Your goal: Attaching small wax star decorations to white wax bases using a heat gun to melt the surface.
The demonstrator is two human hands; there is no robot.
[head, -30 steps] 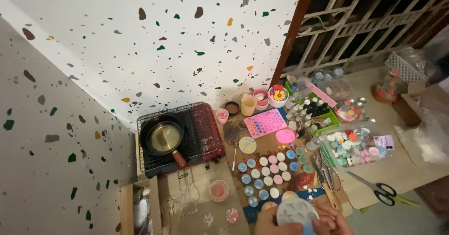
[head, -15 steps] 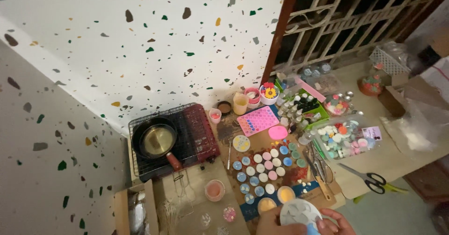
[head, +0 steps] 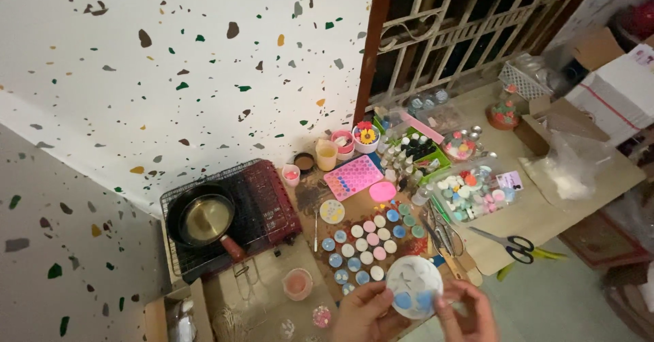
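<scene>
Both hands have risen farther into view at the near edge. The left hand (head: 364, 313) and right hand (head: 465, 311) close their fingers on the rim of a round white mould (head: 413, 286), lifted just near the rows of small candle tins (head: 368, 246).

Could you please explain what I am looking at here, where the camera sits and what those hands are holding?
There is no machine here: a person wears one camera on the head, looking down at their own bare hands. The left hand and right hand together hold a round white mould with some blue-filled cavities. Below them lies a low work surface by a speckled wall. On it stand a small stove with a dark pan, rows of small round coloured pieces, a pink mould, little bottles, a pink cup and scissors.
</scene>
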